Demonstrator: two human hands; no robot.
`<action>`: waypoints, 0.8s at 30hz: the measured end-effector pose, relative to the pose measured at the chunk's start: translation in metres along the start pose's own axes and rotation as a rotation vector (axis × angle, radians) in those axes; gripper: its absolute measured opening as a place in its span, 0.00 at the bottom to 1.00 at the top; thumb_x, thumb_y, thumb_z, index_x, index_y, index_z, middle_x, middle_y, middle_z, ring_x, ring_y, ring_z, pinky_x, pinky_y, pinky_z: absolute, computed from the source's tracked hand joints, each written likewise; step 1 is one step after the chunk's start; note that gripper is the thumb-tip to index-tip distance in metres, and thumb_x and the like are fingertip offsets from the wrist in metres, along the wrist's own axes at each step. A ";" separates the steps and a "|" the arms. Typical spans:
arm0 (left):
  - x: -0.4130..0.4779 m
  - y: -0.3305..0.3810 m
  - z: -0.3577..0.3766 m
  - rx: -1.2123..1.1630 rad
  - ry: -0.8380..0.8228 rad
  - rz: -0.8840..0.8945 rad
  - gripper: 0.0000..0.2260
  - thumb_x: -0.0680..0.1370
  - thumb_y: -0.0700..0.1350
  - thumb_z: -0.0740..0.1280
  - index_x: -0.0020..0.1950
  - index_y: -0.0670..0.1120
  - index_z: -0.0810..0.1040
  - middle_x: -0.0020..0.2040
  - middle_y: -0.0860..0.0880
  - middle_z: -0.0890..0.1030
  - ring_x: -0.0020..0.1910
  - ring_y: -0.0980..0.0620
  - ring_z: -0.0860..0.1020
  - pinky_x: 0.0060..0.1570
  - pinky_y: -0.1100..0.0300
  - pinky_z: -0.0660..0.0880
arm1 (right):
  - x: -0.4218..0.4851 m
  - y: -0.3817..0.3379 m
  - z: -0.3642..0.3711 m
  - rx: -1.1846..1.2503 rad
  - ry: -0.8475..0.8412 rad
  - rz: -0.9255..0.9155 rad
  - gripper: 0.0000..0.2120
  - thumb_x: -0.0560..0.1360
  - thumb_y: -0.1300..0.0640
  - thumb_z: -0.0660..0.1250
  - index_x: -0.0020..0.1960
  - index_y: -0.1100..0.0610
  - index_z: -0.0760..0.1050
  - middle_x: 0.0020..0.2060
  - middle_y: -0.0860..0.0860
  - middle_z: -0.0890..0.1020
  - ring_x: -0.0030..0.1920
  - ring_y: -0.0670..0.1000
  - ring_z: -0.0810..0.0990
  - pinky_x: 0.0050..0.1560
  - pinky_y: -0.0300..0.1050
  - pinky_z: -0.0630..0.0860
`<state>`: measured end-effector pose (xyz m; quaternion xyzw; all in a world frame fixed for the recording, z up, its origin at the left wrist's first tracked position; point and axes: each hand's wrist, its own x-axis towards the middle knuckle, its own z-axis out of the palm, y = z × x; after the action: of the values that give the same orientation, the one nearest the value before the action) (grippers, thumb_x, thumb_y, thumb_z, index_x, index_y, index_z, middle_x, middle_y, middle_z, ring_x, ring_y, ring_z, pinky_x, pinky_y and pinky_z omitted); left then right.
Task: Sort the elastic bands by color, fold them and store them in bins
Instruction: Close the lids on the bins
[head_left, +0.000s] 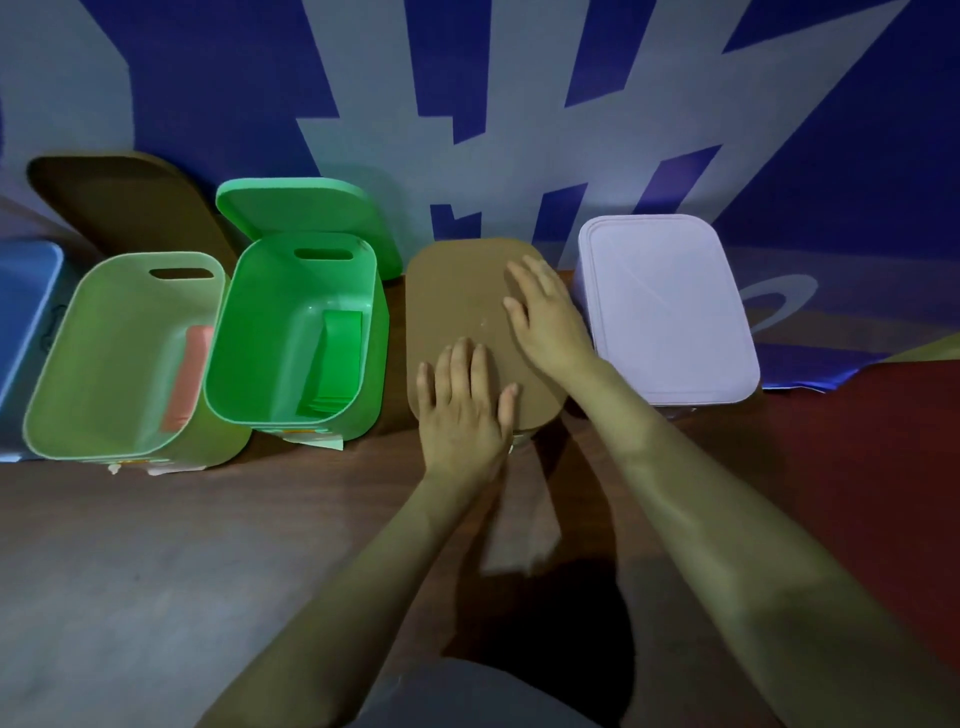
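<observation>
Fingers (457, 364) of the left hand (462, 410) lie flat and spread on the near part of a brown rounded-rectangle lid (457, 296), gripping nothing. Beside it, the right hand (545, 317) rests palm-down on the far right part of the same lid, its fingers (530, 280) extended and loosely apart, also closed around nothing. Both bare forearms reach in from the bottom of the view over a dark wooden tabletop (156, 545).

Left of the brown lid stands an open bright green plastic bin (249, 332) with a handle slot in its far wall; a folded green elastic band (332, 364) lies inside against its right wall. Its green lid (311, 208) leans upright behind it. Further left sits an open pale green plastic bin (104, 332) holding a folded pink elastic band (187, 379) against its right wall, with a second brown lid (130, 202) propped behind. A blue container (23, 301) shows at the left edge. Right of the hands, a lilac plastic bin (670, 306) stands with its lid on. A blue-and-grey patterned banner (467, 78) covers the wall behind.
</observation>
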<state>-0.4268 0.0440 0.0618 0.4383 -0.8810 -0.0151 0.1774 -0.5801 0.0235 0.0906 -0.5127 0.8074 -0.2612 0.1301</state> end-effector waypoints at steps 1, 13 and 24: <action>-0.001 -0.002 0.000 -0.004 0.009 0.006 0.23 0.78 0.56 0.59 0.64 0.40 0.74 0.64 0.41 0.75 0.63 0.42 0.73 0.66 0.44 0.65 | 0.003 0.001 0.003 -0.022 -0.017 -0.014 0.21 0.81 0.55 0.53 0.73 0.58 0.62 0.74 0.54 0.60 0.75 0.53 0.54 0.74 0.47 0.54; 0.003 -0.002 0.000 0.018 -0.025 0.061 0.21 0.79 0.52 0.58 0.66 0.41 0.74 0.65 0.41 0.74 0.63 0.42 0.73 0.66 0.44 0.63 | -0.035 0.018 0.019 0.050 0.201 -0.058 0.18 0.78 0.63 0.56 0.67 0.60 0.71 0.69 0.54 0.71 0.73 0.52 0.63 0.71 0.38 0.56; 0.046 -0.027 0.014 -0.003 -0.091 -0.105 0.27 0.78 0.51 0.50 0.72 0.39 0.65 0.73 0.41 0.65 0.74 0.44 0.62 0.71 0.42 0.57 | -0.024 0.004 0.025 -0.331 0.199 -0.052 0.17 0.75 0.56 0.56 0.59 0.63 0.75 0.61 0.60 0.77 0.64 0.61 0.74 0.64 0.57 0.71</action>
<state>-0.4364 -0.0104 0.0579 0.4827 -0.8638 -0.0456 0.1367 -0.5608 0.0396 0.0665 -0.5194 0.8347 -0.1777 -0.0433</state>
